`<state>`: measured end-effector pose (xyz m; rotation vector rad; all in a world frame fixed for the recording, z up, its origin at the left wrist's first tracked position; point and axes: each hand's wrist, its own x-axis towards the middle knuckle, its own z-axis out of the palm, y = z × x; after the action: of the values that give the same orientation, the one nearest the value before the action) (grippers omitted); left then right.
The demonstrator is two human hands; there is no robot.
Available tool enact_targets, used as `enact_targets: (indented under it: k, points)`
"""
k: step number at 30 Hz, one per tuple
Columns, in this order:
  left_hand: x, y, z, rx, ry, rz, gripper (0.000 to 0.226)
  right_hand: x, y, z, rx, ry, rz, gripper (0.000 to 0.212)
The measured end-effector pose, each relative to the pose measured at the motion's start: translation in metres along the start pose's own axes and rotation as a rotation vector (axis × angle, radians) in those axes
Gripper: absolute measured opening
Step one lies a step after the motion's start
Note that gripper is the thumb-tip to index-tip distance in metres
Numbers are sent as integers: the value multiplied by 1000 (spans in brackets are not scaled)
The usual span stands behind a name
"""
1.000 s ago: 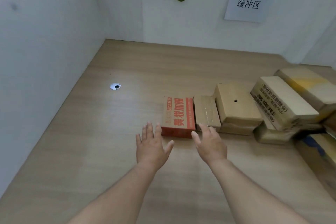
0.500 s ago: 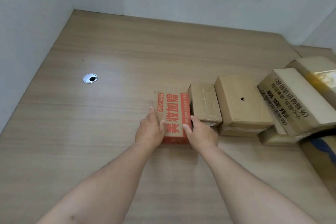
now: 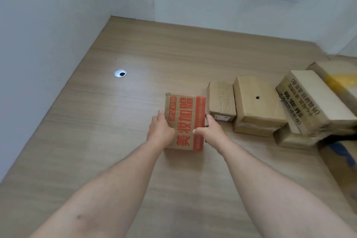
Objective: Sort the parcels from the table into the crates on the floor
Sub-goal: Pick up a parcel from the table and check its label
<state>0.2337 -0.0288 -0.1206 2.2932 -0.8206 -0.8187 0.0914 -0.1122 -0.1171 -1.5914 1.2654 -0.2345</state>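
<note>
Both hands clasp the red-printed parcel (image 3: 184, 121) on the wooden table (image 3: 96, 141); the left hand (image 3: 160, 131) presses its left side, fingers closed against it; the right hand (image 3: 210, 131) grips its right side, thumb over the top; a small taped parcel (image 3: 221, 100) sits just beside it

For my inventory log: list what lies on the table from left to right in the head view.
Cable grommet → left hand → red-printed box → right hand → small taped box → plain box with a hole → box with black print.
</note>
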Motion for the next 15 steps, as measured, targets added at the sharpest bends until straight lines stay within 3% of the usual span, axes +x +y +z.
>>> enact_targets:
  k: [2, 6, 9, 13, 15]
  points:
    - [-17, -2, -2, -33, 17, -6, 58, -14, -1, -5, 61, -34, -28, 66]
    - [-52, -8, -2, -158, 33, 14, 48, -36, 2, -16, 66, -70, 1, 53]
    - [-79, -13, 1, -245, 30, 18, 47, -53, 8, -20, 59, -80, -6, 55]
    - [-113, -20, 3, -283, 87, -13, 55, -79, 15, -20, 45, -71, -82, 55]
    - [-130, -24, 2, -301, 137, -44, 62, -94, 17, -18, 15, -84, -106, 70]
